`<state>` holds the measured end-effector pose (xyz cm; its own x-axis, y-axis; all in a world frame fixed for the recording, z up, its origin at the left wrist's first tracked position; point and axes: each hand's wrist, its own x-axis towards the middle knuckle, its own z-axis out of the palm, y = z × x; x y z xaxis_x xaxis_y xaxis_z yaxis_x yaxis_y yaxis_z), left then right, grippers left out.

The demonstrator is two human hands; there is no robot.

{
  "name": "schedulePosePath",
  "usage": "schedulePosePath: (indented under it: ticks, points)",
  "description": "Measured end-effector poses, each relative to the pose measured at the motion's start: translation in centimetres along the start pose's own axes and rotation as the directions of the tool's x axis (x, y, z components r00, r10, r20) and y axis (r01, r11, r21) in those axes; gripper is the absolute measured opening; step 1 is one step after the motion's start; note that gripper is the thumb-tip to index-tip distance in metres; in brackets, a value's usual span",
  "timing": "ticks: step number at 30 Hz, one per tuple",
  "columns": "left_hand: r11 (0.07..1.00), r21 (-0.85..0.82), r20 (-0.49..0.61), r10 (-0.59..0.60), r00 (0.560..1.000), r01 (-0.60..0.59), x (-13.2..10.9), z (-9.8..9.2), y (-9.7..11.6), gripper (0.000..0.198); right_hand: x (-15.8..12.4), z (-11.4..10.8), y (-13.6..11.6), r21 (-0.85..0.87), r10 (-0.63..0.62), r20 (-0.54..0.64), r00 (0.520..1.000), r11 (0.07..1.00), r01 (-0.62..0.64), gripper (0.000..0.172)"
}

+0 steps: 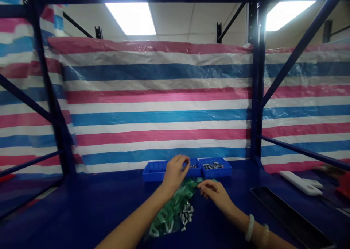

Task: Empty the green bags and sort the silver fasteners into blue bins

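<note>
Three blue plastic trays stand in a row at the back of the table: a left tray (154,171), a middle tray (194,168) and a right tray (215,168). The right one holds small metal parts (212,166). My left hand (174,173) is pinched above the middle tray, apparently on a tiny metal piece. My right hand (214,192) rests at the far edge of a heap of green translucent pieces (175,205), with its fingers curled. A cluster of small silver metal parts (187,214) lies on that heap.
The dark blue table (82,212) is bounded by blue steel rack posts (258,77), with a striped tarpaulin (158,103) behind. A long black tray (291,216) lies at the right, beyond it a white plastic piece (300,183). A white bead bracelet (249,228) circles my right wrist.
</note>
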<state>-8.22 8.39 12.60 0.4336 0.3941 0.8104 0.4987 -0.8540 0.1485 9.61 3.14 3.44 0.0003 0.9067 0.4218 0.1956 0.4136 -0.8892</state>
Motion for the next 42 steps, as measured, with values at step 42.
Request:
schedulePosePath:
  ticks: [42]
  points:
    - [0.75, -0.481, 0.189, -0.417, 0.889, 0.454, -7.5, -0.1, 5.4, 0.007, -3.0, 1.7, -5.0, 0.007, -0.109, 0.178, 0.978, 0.994, 0.11, 0.033]
